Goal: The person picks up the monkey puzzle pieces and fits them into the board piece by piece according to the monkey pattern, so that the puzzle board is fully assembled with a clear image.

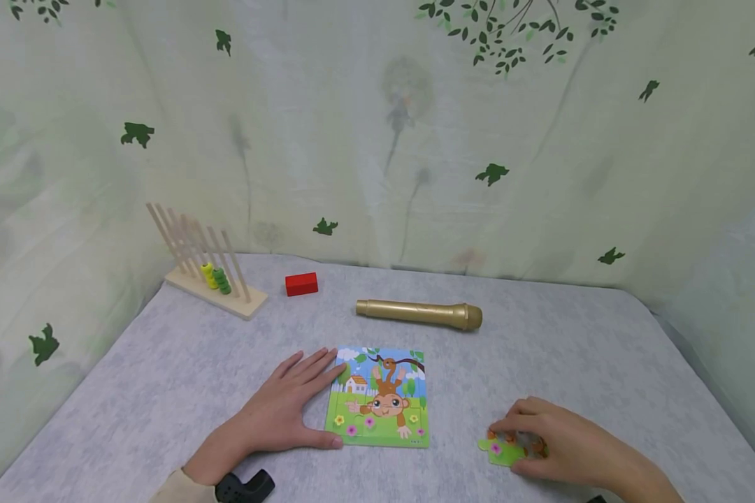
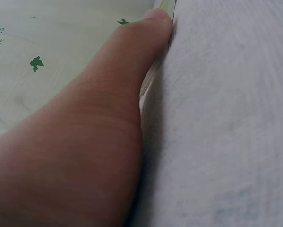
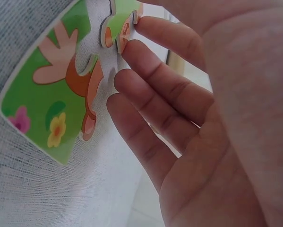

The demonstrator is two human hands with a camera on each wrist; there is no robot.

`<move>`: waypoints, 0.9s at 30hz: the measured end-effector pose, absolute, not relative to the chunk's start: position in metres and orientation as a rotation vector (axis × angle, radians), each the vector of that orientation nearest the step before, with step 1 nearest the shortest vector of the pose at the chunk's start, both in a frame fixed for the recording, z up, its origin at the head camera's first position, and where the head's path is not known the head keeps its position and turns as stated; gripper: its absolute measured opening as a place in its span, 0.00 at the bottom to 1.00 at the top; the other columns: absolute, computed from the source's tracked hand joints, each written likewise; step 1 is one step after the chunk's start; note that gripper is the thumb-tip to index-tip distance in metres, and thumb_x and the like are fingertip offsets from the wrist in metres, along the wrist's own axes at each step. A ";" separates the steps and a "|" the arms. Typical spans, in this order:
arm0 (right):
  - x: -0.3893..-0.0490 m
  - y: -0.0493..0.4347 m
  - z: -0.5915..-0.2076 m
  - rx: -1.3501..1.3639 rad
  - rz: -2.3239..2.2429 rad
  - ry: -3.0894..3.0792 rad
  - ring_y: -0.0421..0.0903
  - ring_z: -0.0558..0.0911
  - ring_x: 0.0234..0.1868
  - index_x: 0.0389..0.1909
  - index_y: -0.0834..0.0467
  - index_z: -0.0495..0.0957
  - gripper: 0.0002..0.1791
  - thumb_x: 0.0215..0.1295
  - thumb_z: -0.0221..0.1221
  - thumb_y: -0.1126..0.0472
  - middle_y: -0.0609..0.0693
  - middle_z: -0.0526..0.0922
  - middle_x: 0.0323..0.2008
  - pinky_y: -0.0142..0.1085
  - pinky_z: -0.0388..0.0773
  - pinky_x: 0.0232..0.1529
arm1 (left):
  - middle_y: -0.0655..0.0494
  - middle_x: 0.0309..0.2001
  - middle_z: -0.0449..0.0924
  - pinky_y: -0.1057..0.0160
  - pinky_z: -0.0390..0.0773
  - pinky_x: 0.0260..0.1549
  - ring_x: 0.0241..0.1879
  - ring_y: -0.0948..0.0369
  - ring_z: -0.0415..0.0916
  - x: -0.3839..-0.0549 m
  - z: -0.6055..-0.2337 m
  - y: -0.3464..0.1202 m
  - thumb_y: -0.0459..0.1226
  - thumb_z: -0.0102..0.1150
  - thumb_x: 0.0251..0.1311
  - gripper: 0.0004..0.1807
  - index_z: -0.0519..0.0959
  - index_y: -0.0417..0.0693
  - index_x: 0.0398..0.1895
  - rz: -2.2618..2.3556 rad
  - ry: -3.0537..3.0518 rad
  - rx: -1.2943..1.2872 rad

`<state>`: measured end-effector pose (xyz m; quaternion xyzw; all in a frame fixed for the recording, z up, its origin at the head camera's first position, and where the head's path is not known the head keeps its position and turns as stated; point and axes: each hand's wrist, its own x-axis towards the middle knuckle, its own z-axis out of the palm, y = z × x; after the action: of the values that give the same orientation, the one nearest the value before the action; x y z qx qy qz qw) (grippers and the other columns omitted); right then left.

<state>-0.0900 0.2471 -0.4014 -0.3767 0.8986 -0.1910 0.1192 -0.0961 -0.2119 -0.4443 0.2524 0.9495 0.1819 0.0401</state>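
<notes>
A square jigsaw puzzle (image 1: pixel 384 391) with a monkey hanging from a branch lies flat on the table. My left hand (image 1: pixel 286 405) rests flat at its left side, with spread fingertips on the upper left edge and the thumb (image 2: pixel 132 52) by the lower left corner. To the right, my right hand (image 1: pixel 556 436) has its fingers and thumb curled round a green puzzle piece (image 1: pixel 503 453). In the right wrist view a puzzle piece (image 3: pixel 117 21) is at the fingertips, and a larger green corner piece (image 3: pixel 37 99) lies beside it. The palm partly hides these pieces in the head view.
A gold microphone-shaped object (image 1: pixel 415 313) lies behind the puzzle. Near the back edge are a red block (image 1: pixel 301 284) and a wooden peg rack (image 1: pixel 217 297) with yellow and green beads. A leaf-patterned curtain (image 1: pixel 352 140) hangs behind the table.
</notes>
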 end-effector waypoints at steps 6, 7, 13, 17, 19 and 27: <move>-0.091 0.246 -0.402 -1.108 -0.603 2.612 0.27 0.70 0.34 0.55 0.42 0.85 0.19 0.63 0.72 0.49 0.28 0.76 0.41 0.23 0.72 0.29 | 0.58 0.83 0.52 0.39 0.45 0.79 0.82 0.53 0.47 -0.096 -0.445 -0.212 0.82 0.55 0.45 0.62 0.60 0.62 0.81 0.567 2.915 0.772; -0.091 0.246 -0.402 -1.100 -0.609 2.610 0.27 0.70 0.34 0.55 0.42 0.85 0.19 0.63 0.72 0.49 0.28 0.76 0.40 0.23 0.72 0.28 | 0.58 0.83 0.52 0.39 0.44 0.79 0.82 0.53 0.47 -0.096 -0.445 -0.212 0.82 0.55 0.45 0.62 0.60 0.62 0.81 0.568 2.915 0.772; -0.093 0.243 -0.401 -1.061 -0.608 2.607 0.28 0.70 0.34 0.54 0.40 0.85 0.18 0.63 0.72 0.49 0.28 0.76 0.40 0.24 0.72 0.28 | 0.58 0.83 0.51 0.40 0.44 0.79 0.82 0.54 0.46 -0.096 -0.445 -0.212 0.82 0.55 0.45 0.62 0.60 0.62 0.81 0.566 2.914 0.767; -0.094 0.241 -0.401 -1.090 -0.606 2.617 0.28 0.71 0.36 0.54 0.40 0.85 0.18 0.63 0.72 0.49 0.28 0.76 0.40 0.24 0.73 0.29 | 0.58 0.83 0.52 0.40 0.44 0.79 0.82 0.53 0.46 -0.096 -0.445 -0.212 0.82 0.54 0.45 0.62 0.60 0.62 0.81 0.561 2.914 0.770; -0.095 0.240 -0.401 -1.126 -0.595 2.632 0.28 0.71 0.37 0.54 0.41 0.85 0.18 0.63 0.72 0.49 0.27 0.76 0.41 0.24 0.74 0.31 | 0.58 0.83 0.52 0.40 0.44 0.79 0.82 0.53 0.46 -0.096 -0.445 -0.212 0.82 0.54 0.45 0.62 0.60 0.62 0.81 0.560 2.914 0.772; -0.095 0.231 -0.400 -1.340 -0.577 2.691 0.28 0.73 0.40 0.54 0.41 0.85 0.20 0.61 0.73 0.55 0.27 0.75 0.40 0.26 0.76 0.37 | 0.57 0.83 0.52 0.39 0.44 0.79 0.82 0.53 0.47 -0.095 -0.444 -0.212 0.82 0.55 0.46 0.62 0.61 0.61 0.81 0.565 2.907 0.770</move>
<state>-0.0953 0.2308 -0.3997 -0.4375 0.8783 -0.1885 0.0402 -0.0954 -0.2120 -0.4444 0.2515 0.9492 0.1845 0.0410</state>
